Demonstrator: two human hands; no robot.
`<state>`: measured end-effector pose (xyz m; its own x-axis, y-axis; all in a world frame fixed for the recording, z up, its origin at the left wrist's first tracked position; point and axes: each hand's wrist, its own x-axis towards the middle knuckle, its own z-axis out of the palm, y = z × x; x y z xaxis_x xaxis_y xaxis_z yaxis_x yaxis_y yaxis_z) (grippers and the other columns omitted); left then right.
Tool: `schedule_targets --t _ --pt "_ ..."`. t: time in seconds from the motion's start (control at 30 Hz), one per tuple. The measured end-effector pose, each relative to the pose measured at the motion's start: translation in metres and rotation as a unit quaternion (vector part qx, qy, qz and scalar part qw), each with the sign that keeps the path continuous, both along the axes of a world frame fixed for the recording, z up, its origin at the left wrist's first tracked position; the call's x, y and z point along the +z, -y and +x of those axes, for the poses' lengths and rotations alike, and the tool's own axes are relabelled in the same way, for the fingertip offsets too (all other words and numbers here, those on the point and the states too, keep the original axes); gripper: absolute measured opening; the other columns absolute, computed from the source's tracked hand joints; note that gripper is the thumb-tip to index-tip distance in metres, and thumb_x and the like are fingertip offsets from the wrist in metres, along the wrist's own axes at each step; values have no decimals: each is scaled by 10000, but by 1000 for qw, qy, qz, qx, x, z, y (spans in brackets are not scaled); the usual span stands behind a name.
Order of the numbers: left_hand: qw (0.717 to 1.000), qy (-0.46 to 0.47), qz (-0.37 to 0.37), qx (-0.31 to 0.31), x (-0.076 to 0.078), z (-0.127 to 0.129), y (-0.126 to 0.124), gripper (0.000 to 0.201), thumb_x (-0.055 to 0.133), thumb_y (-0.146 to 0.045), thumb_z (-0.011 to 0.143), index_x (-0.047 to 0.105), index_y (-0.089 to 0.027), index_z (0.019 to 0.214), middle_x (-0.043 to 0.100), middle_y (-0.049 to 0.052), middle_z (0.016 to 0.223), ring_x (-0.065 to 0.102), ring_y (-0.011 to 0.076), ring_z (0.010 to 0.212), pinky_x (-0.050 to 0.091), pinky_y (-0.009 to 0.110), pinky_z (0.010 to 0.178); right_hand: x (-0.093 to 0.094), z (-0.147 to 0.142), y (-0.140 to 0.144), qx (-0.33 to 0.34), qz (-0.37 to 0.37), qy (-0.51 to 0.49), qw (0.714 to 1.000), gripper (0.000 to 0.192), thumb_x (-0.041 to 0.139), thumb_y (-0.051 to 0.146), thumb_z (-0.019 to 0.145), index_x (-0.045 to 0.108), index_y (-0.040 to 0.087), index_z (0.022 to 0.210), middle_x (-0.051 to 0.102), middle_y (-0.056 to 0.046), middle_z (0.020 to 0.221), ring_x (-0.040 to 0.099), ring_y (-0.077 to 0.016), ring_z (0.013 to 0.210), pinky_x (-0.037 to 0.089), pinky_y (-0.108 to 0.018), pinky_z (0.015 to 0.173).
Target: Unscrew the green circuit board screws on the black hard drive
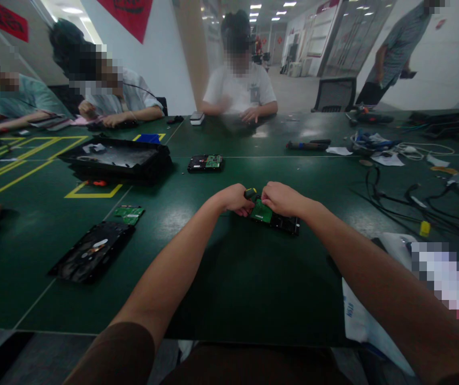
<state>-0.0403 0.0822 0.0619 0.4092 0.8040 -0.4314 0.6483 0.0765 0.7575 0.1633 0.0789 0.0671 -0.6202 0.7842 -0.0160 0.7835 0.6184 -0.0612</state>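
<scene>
A black hard drive (288,223) lies on the green table in front of me, with a green circuit board (262,214) on its left part. My left hand (234,197) is closed around a screwdriver (250,193) with a dark and yellow handle, and its lower fingers are at the drive's left end. Closed in a pinch, my right hand (283,197) has its fingertips at the upper edge of the circuit board. The screwdriver's tip is hidden.
At left lies another black drive (89,254) beside a loose circuit board (131,215). Farther back are a black tray (117,155) and a third drive (205,163). Cables (394,206) and a white plastic bag (364,315) are at right. Other people sit around the table.
</scene>
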Motion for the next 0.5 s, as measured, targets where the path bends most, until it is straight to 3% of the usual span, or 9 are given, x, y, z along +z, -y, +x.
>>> schedule_targets --t 0.37,0.5 --pt "1000 -2 -2 0 0 0 0 102 690 -139 897 704 -105 801 786 79 827 741 130 721 617 277 765 2 4 -1 4 4 -16 1000 141 653 271 951 731 155 972 705 -131 1021 662 -263 944 486 -361 805" --pt "1000 4 4 -4 1 0 2 97 697 -150 887 705 -115 796 777 83 810 735 144 712 607 292 758 5 10 -3 -24 34 -46 998 147 616 258 973 721 156 975 701 -132 1025 651 -260 965 482 -363 837"
